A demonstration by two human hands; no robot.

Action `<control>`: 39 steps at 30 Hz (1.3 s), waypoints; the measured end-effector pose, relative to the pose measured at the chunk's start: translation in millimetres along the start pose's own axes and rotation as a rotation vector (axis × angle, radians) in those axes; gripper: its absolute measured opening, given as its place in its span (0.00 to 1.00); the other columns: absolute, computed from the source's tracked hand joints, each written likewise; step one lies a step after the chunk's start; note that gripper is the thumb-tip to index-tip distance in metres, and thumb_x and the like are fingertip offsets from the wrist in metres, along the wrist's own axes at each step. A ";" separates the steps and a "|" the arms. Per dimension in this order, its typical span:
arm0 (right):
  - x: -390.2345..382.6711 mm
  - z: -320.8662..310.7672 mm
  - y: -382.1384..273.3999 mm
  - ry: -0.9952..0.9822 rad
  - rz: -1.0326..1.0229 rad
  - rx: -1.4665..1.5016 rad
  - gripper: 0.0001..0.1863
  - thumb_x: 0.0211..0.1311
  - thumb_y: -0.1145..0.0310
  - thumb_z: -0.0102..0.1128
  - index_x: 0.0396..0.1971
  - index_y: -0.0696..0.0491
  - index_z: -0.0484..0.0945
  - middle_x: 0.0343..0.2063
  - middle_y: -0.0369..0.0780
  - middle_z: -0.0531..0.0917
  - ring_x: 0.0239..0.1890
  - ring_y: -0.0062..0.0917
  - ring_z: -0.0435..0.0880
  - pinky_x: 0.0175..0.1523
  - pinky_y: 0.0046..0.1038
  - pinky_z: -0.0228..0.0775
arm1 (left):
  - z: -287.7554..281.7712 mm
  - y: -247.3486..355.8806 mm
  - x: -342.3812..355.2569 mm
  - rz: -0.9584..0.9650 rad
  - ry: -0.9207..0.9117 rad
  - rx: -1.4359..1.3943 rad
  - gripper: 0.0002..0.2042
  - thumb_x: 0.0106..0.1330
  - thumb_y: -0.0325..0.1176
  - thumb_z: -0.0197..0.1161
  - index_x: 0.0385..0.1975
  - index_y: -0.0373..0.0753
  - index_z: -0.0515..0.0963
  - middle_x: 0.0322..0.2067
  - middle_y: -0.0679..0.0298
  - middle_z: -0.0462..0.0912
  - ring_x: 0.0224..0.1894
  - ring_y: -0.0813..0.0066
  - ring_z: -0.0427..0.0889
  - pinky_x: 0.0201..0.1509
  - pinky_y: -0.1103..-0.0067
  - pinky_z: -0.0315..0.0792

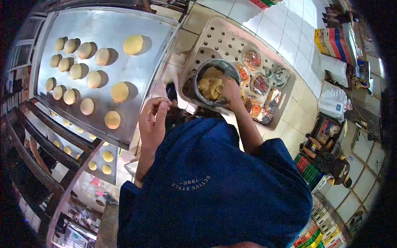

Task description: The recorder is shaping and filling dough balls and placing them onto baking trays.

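My right hand (230, 89) reaches into a round metal bowl (198, 89), its fingers pressed into a yellowish filling or dough (211, 84) and partly hidden by it. Beside the near right corner of a large metal baking tray (103, 25), my left hand (152, 122) is raised with fingers curled and thumb against the fingertips. Whether anything small is pinched there I cannot make out. Rows of pale round dough pieces (75, 71) lie on the tray. The column nearest its right side has flatter, yellower rounds (120, 91).
The bowl stands in a perforated plastic crate (229, 31) with several wrapped packs (260, 84). A dark metal rack (49, 153) holds the tray, with a lower tray (101, 165) of rounds beneath. Stacked colored crates (328, 41) and another person (331, 163) are at right.
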State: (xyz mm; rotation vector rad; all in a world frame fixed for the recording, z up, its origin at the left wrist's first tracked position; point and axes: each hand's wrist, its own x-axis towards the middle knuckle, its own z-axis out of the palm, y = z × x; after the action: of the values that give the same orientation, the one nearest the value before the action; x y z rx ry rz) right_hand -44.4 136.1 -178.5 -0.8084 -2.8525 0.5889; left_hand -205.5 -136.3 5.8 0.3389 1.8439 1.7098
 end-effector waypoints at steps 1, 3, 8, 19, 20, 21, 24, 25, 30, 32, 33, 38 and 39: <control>5.4 6.2 -0.3 -0.116 0.031 -0.035 0.10 0.46 0.69 0.61 0.30 0.56 0.82 0.29 0.52 0.82 0.34 0.45 0.83 0.41 0.41 0.76 | 6.7 2.0 -7.6 -0.028 0.014 -0.024 0.07 0.70 0.29 0.53 0.39 0.32 0.74 0.34 0.65 0.79 0.36 0.82 0.73 0.45 0.84 0.68; 4.0 3.8 6.4 -0.210 0.081 -0.050 0.12 0.47 0.69 0.61 0.32 0.56 0.82 0.30 0.52 0.82 0.35 0.45 0.83 0.42 0.41 0.75 | 17.4 4.5 -22.3 -0.055 0.032 -0.039 0.07 0.70 0.29 0.53 0.39 0.32 0.74 0.35 0.64 0.79 0.37 0.81 0.74 0.45 0.84 0.68; 4.4 5.9 10.4 -0.298 0.098 -0.097 0.08 0.46 0.72 0.59 0.29 0.57 0.82 0.27 0.53 0.82 0.32 0.46 0.83 0.38 0.42 0.76 | 30.7 2.3 -44.9 -0.047 0.143 0.023 0.08 0.70 0.29 0.52 0.39 0.31 0.74 0.35 0.61 0.79 0.37 0.79 0.75 0.45 0.82 0.70; 6.8 -54.5 -0.9 -0.192 0.018 0.100 0.14 0.47 0.72 0.56 0.36 0.56 0.82 0.33 0.52 0.82 0.36 0.44 0.83 0.43 0.39 0.75 | 50.0 -17.7 -63.9 -0.086 0.231 0.011 0.09 0.71 0.34 0.52 0.38 0.35 0.75 0.34 0.66 0.80 0.35 0.82 0.76 0.43 0.83 0.70; 7.3 -68.7 -5.0 -0.216 0.157 0.201 0.16 0.46 0.73 0.58 0.39 0.54 0.82 0.35 0.52 0.82 0.37 0.44 0.83 0.44 0.37 0.75 | 50.8 -19.4 -64.0 -0.088 0.239 0.020 0.09 0.71 0.34 0.53 0.38 0.35 0.75 0.33 0.66 0.80 0.35 0.82 0.76 0.42 0.83 0.70; 9.4 -75.2 -2.6 -0.312 0.336 0.262 0.15 0.50 0.72 0.61 0.41 0.56 0.82 0.36 0.49 0.84 0.40 0.37 0.84 0.46 0.34 0.74 | 50.7 -23.0 -61.8 -0.080 0.251 -0.023 0.09 0.71 0.34 0.53 0.38 0.35 0.75 0.33 0.66 0.80 0.35 0.83 0.76 0.42 0.83 0.70; 3.5 -99.9 -8.1 -0.256 0.486 0.997 0.14 0.59 0.70 0.60 0.44 0.58 0.80 0.36 0.40 0.84 0.41 0.28 0.83 0.47 0.28 0.74 | 43.9 -16.7 -56.6 -0.089 0.261 0.002 0.08 0.71 0.34 0.53 0.38 0.36 0.75 0.33 0.66 0.81 0.35 0.83 0.77 0.42 0.84 0.70; 2.2 -107.2 -11.6 -0.270 0.471 1.000 0.14 0.59 0.70 0.60 0.44 0.58 0.80 0.36 0.40 0.84 0.41 0.28 0.83 0.47 0.28 0.74 | 39.9 -13.2 -55.9 -0.051 0.280 -0.015 0.09 0.71 0.34 0.53 0.37 0.36 0.76 0.33 0.66 0.81 0.34 0.82 0.77 0.40 0.83 0.71; 4.1 -107.8 -18.3 -0.290 0.471 1.308 0.18 0.62 0.75 0.58 0.52 0.58 0.74 0.43 0.37 0.80 0.41 0.21 0.80 0.48 0.23 0.73 | -9.8 13.2 -36.4 0.063 0.380 0.106 0.10 0.71 0.36 0.53 0.39 0.35 0.76 0.32 0.65 0.81 0.35 0.81 0.78 0.39 0.81 0.73; 4.6 -80.3 1.5 -0.331 0.399 1.282 0.19 0.61 0.77 0.58 0.53 0.57 0.74 0.43 0.38 0.80 0.43 0.23 0.80 0.48 0.24 0.75 | -42.0 13.4 -21.0 0.105 0.459 0.108 0.11 0.69 0.36 0.57 0.41 0.34 0.75 0.33 0.61 0.82 0.35 0.74 0.80 0.41 0.78 0.75; 2.1 -67.3 8.5 -0.269 0.464 1.389 0.19 0.62 0.76 0.58 0.54 0.55 0.73 0.45 0.39 0.80 0.45 0.26 0.80 0.48 0.25 0.75 | -59.4 16.9 -17.9 0.107 0.500 0.130 0.11 0.69 0.36 0.57 0.41 0.34 0.75 0.33 0.61 0.82 0.35 0.74 0.80 0.41 0.78 0.75; 2.1 -32.7 17.3 -0.137 0.798 1.801 0.21 0.64 0.74 0.56 0.56 0.53 0.69 0.50 0.41 0.78 0.49 0.33 0.79 0.51 0.30 0.75 | -151.8 -3.9 13.8 0.149 0.826 1.050 0.20 0.59 0.37 0.65 0.46 0.30 0.73 0.41 0.47 0.79 0.46 0.51 0.78 0.52 0.67 0.72; 3.5 -36.7 -2.0 -0.193 0.832 1.841 0.20 0.64 0.73 0.56 0.56 0.53 0.69 0.50 0.41 0.77 0.49 0.34 0.79 0.52 0.33 0.75 | -170.4 -15.3 21.3 0.070 0.867 1.034 0.25 0.56 0.41 0.67 0.49 0.30 0.72 0.46 0.45 0.75 0.52 0.48 0.73 0.58 0.62 0.67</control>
State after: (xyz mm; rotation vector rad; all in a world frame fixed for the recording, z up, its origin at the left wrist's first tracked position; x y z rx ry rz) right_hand -40.4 148.6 -144.1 -1.2087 -0.7690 2.5844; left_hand -317.5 -265.7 -15.1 0.0212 3.3052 0.7906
